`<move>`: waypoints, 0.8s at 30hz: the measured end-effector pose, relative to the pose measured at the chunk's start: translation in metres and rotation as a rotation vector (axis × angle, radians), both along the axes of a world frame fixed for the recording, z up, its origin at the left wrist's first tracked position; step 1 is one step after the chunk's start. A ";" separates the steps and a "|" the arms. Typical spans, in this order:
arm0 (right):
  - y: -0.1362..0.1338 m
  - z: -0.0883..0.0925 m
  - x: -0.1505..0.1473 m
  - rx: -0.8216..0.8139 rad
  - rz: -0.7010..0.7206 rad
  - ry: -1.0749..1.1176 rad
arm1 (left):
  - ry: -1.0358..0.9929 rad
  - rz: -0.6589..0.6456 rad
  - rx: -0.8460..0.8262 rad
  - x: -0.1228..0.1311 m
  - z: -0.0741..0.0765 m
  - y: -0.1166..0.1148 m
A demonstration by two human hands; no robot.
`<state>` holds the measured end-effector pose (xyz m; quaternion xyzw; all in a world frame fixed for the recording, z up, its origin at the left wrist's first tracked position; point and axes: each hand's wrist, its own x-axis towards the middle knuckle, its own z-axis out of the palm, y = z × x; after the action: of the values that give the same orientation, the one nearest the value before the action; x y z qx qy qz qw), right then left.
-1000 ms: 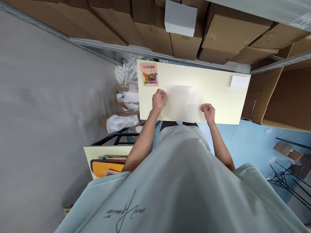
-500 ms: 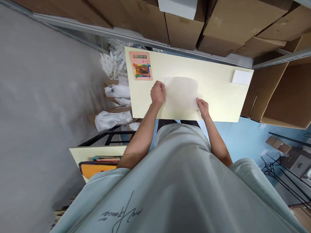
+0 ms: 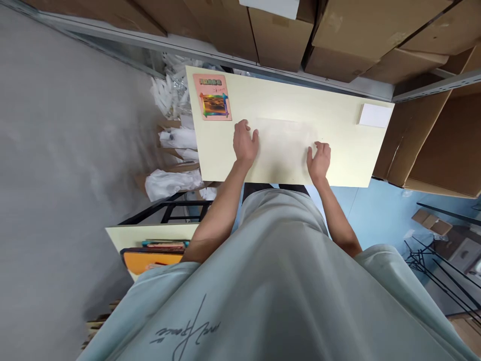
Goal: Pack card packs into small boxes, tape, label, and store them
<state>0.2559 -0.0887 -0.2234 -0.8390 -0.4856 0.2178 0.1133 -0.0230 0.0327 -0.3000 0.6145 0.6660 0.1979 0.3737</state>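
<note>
A thin, see-through sheet (image 3: 283,143) lies on the pale yellow tabletop (image 3: 345,165) in front of me, its edges hard to make out. At its left side is my left hand (image 3: 245,143), open, with the thumb apart from the fingers. My right hand (image 3: 319,159) is at the sheet's right side, also open, with thumb and fingers apart. Neither hand grips the sheet; whether the fingertips touch its edges I cannot tell. Beyond my left hand, near the table's far left corner, lies a pink picture book (image 3: 213,98).
A white stack, perhaps paper (image 3: 375,115), sits at the table's far right. Cardboard boxes (image 3: 280,42) fill a metal shelf behind the table. An open carton (image 3: 443,145) stands to the right. White plastic bags (image 3: 173,184) are on the left. Books (image 3: 154,258) rest on a lower-left surface.
Both hands have let go of the sheet and their fingers have spread. The sheet has settled flat onto the tabletop. My right hand has moved slightly right.
</note>
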 end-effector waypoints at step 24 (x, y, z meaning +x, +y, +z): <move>0.005 -0.030 0.005 -0.112 0.298 -0.056 | 0.063 -0.552 -0.006 0.034 0.029 -0.040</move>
<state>0.2612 -0.0835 -0.2535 -0.7683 -0.5949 0.2354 0.0188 0.0106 -0.0078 -0.2710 0.7773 0.4856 0.0673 0.3943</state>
